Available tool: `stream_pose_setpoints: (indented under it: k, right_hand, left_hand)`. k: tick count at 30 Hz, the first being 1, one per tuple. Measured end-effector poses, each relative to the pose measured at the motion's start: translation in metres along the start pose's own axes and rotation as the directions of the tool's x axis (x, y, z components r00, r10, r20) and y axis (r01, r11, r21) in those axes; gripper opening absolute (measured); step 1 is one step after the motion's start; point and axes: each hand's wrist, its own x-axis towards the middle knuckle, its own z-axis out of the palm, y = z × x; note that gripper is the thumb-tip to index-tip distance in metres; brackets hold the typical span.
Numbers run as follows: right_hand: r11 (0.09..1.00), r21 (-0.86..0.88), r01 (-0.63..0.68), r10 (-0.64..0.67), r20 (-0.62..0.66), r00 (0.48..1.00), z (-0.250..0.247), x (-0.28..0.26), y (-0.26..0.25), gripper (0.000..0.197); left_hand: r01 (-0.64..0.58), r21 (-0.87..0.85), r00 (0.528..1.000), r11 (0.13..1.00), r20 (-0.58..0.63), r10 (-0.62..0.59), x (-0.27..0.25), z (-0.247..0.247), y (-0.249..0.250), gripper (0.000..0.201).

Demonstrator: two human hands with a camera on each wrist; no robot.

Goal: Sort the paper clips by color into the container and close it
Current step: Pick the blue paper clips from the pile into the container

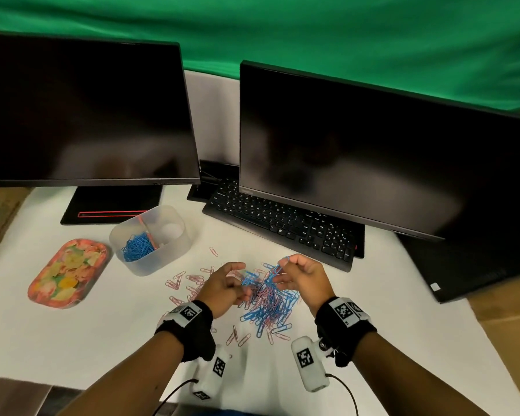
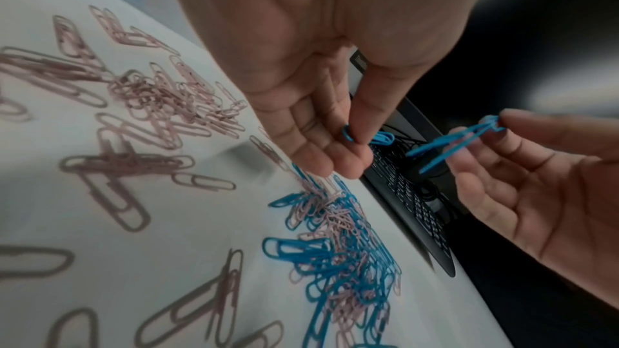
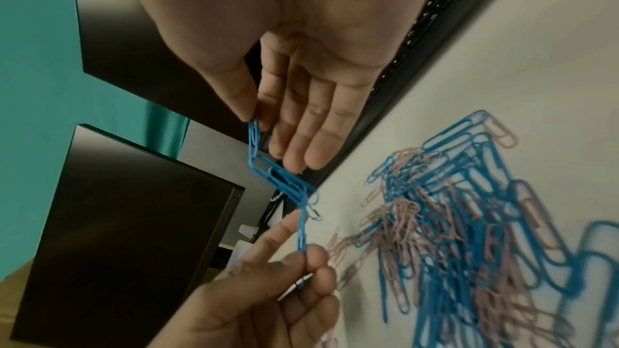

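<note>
Left hand (image 1: 222, 288) and right hand (image 1: 302, 277) each pinch an end of linked blue paper clips (image 3: 285, 184), held above the mixed pile (image 1: 270, 304); the container (image 1: 150, 238) stands beyond the left hand.

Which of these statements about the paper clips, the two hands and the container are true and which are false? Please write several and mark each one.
1. Both hands pinch blue clips. True: the left hand and the right hand each pinch blue clips held above the table.
2. The container is closed. False: it is open, and its flowered lid lies beside it.
3. The container holds blue clips in one compartment. True.
4. The mixed pile has only blue clips. False: pink ones are mixed in.
5. Both monitors show pictures. False: the screens are dark.
</note>
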Motion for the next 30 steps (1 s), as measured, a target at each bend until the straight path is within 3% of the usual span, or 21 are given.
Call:
stream_pose_setpoints:
  k: [7, 11, 15, 20, 25, 28, 30]
  right_hand:
    - [0.999, 0.025, -0.02, 0.018, 0.096, 0.995, 0.015, -0.002, -0.03, 0.013]
    - [1.0, -0.018, -0.021, 0.024, 0.159, 0.987, 0.028, 0.001, -0.041, 0.011]
    - [0.994, -0.11, -0.011, 0.034, 0.209, 0.977, 0.046, 0.007, -0.042, 0.01]
    - [0.919, -0.385, 0.086, -0.015, 0.184, 0.983, 0.061, 0.015, -0.04, 0.013]
    - [0.762, -0.575, 0.299, -0.138, 0.306, 0.942, 0.064, 0.012, -0.053, 0.023]
    - [0.74, -0.593, 0.318, -0.215, 0.24, 0.947, 0.05, 0.019, -0.054, 0.018]
    - [0.746, -0.606, 0.277, -0.193, 0.201, 0.96, 0.033, 0.024, -0.047, 0.019]
  left_hand:
    - [0.102, -0.256, 0.994, 0.961, -0.021, -0.111, -0.003, 0.002, 0.008, 0.029]
    - [0.143, -0.567, 0.978, 0.811, -0.045, -0.204, -0.003, 0.008, 0.014, 0.023]
    - [0.144, -0.755, 0.988, 0.639, 0.072, -0.137, -0.009, 0.01, 0.024, 0.026]
    - [0.157, -0.811, 0.985, 0.564, 0.087, -0.149, -0.009, 0.01, 0.032, 0.037]
    - [0.151, -0.831, 0.982, 0.536, 0.065, -0.176, -0.005, -0.005, 0.032, 0.045]
    - [0.069, -0.859, 0.989, 0.508, -0.007, -0.146, -0.01, -0.028, 0.041, 0.04]
    - [-0.033, -0.861, 0.988, 0.507, -0.105, -0.115, -0.011, -0.058, 0.045, 0.039]
